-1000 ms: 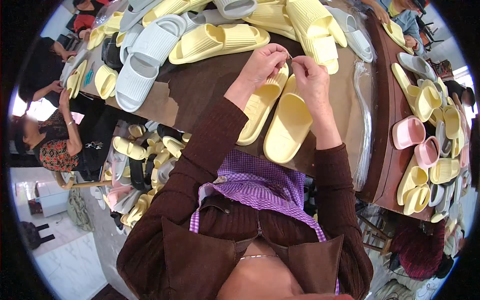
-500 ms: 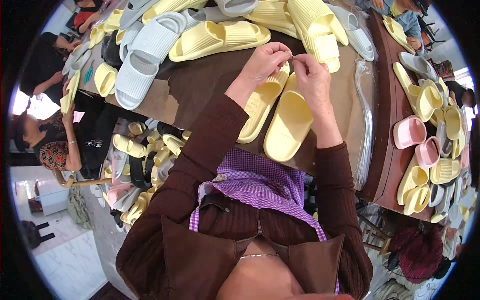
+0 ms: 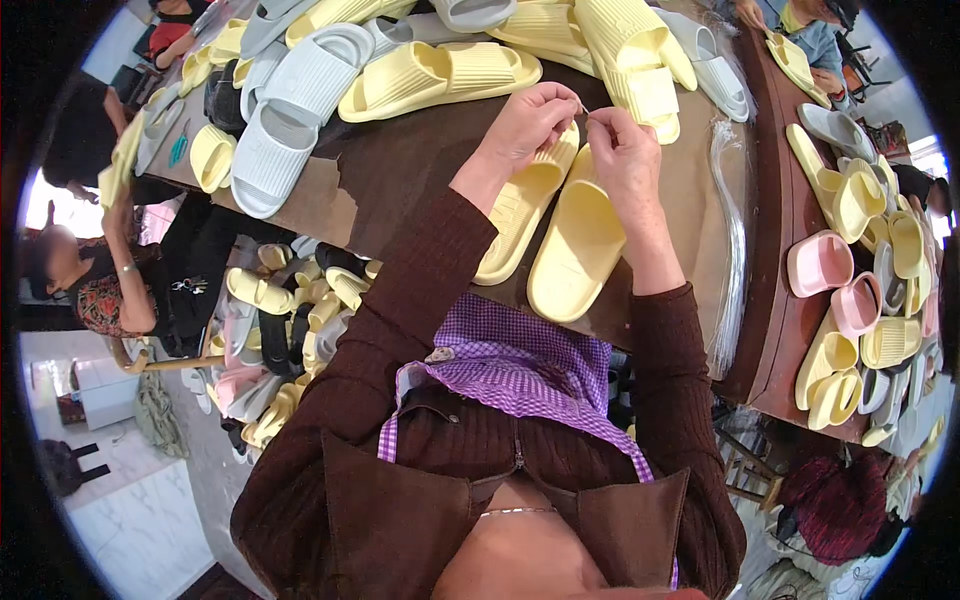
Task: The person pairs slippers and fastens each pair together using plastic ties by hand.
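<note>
Two pale yellow slide sandals lie side by side on the brown table [image 3: 400, 170] in front of me: the left slipper [image 3: 520, 205] and the right slipper [image 3: 580, 245]. My left hand [image 3: 525, 125] and my right hand [image 3: 625, 150] meet just above their far ends. The fingertips of both hands pinch something very small and thin between them; I cannot make out what it is. Both hands rest partly on the slippers.
A heap of yellow slippers [image 3: 440, 75] and pale grey slippers [image 3: 285, 125] covers the far side of the table. Clear plastic bags [image 3: 735, 230] lie at the right. A side shelf holds pink slippers [image 3: 820, 262] and yellow ones. More slippers lie on the floor [image 3: 270, 330]. Other people sit at the left [image 3: 100, 290].
Both hands have stayed at the same spot over the slippers, with only slight finger movement. The person at the left has shifted an arm.
</note>
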The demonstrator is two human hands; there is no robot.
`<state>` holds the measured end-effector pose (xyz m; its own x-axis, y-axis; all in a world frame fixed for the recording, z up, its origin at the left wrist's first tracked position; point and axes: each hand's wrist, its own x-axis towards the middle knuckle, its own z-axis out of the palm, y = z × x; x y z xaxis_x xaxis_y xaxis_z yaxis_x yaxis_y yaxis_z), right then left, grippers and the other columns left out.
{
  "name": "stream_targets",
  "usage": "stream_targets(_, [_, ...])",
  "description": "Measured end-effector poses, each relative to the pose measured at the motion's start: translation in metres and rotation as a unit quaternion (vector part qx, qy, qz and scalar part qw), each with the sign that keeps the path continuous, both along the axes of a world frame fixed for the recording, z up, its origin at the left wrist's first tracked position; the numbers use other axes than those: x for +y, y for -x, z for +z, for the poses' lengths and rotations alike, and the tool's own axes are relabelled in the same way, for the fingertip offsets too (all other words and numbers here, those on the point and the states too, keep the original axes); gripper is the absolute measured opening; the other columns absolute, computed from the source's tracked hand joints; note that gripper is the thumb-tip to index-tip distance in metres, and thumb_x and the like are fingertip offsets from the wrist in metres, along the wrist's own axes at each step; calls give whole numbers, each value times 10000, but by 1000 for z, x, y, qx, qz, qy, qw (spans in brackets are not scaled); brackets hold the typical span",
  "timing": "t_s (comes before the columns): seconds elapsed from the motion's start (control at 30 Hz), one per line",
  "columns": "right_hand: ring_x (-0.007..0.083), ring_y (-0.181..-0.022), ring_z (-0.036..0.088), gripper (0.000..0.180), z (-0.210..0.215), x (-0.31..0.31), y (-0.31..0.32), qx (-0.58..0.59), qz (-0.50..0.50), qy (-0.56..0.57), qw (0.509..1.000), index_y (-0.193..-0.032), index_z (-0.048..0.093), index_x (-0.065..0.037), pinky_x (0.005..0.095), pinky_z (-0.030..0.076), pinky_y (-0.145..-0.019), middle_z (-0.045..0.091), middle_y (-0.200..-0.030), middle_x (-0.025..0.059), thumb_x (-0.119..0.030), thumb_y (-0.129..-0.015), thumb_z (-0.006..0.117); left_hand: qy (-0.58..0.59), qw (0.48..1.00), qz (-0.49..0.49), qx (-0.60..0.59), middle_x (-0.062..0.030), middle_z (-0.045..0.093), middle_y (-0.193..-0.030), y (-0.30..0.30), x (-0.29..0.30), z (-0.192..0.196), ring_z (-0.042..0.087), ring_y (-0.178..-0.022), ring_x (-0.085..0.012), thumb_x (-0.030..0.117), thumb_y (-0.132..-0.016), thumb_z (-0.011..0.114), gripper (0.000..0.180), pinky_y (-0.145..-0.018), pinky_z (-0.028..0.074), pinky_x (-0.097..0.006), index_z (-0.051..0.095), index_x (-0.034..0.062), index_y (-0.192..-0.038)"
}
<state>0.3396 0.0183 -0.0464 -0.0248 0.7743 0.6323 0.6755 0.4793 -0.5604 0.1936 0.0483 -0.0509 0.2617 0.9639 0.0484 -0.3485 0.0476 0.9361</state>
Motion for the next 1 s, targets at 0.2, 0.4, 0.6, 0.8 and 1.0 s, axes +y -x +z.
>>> stream_targets(0.2, [277, -629, 502, 56, 0, -1, 0, 42, 1, 62, 997, -817, 646, -115, 338, 444, -701, 633, -687, 67, -118, -762, 642, -3, 1000, 3, 5, 48, 500, -636, -1, -1, 1, 389, -504, -21, 77, -866, 551, 69, -437, 293, -167, 616, 56, -855])
stream_targets(0.4, [177, -568, 545, 43, 0, 0, 1, 5, -3, -2, 1000, -824, 650, -67, 291, 460, -576, 601, -617, 72, -72, -782, 641, -10, 999, -23, 20, 58, 519, -637, 2, 1, -1, 406, -509, -15, 74, -851, 569, 54, -438, 297, -166, 621, 60, -859])
stream_targets(0.6, [190, -593, 565, 59, -3, 1, 0, 2, 10, -16, 1000, -843, 651, -64, 296, 469, -590, 606, -623, 70, -71, -786, 637, -6, 998, -48, 28, 51, 543, -654, 3, 4, -5, 423, -515, -11, 71, -842, 576, 55, -438, 305, -159, 626, 59, -863])
stream_targets(0.8, [170, -640, 582, 88, 2, 10, -8, 44, 1, -50, 998, -877, 649, -24, 280, 473, -615, 629, -677, 90, -67, -805, 621, -30, 998, 61, 18, -6, 611, -833, 4, -5, 5, 524, -627, -43, 85, -857, 565, 132, -531, 396, -175, 625, 42, -967])
stream_targets(1.0, [140, -682, 582, 138, 50, -31, -29, 47, -43, -20, 998, -949, 636, 6, 269, 478, -645, 638, -765, 114, -57, -832, 599, -126, 981, 124, 78, -56, 624, -972, 50, -55, 56, 577, -767, -92, 98, -876, 550, 256, -676, 458, -208, 567, 10, -1116])
